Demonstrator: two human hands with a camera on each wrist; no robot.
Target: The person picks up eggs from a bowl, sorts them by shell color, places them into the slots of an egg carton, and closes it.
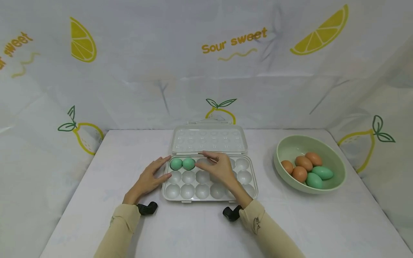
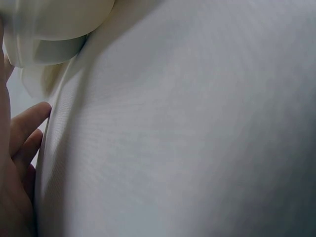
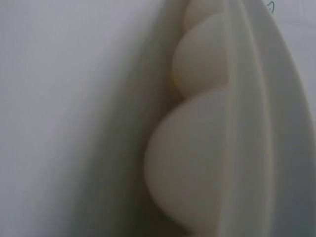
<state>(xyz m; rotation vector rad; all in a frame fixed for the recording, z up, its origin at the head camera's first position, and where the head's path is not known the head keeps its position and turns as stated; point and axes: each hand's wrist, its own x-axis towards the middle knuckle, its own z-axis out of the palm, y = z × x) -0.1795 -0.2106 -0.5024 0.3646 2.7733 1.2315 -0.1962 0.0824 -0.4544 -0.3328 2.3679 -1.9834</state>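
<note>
A white plastic egg tray lies in the head view with its clear lid folded back behind it. Two green eggs sit side by side in the back row at its left end, a green egg in the corner cup and another green egg beside it. My right hand hovers above the tray, thumb and forefinger apart, the thumb tip close to the second egg. At the tray's left side, my left hand touches the rim with spread, fairly straight fingers. The right wrist view shows the cups' rounded undersides.
A pale green bowl stands to the right, holding several brown eggs and two green eggs. White cloth covers the table, and a lemon-printed sheet hangs behind it.
</note>
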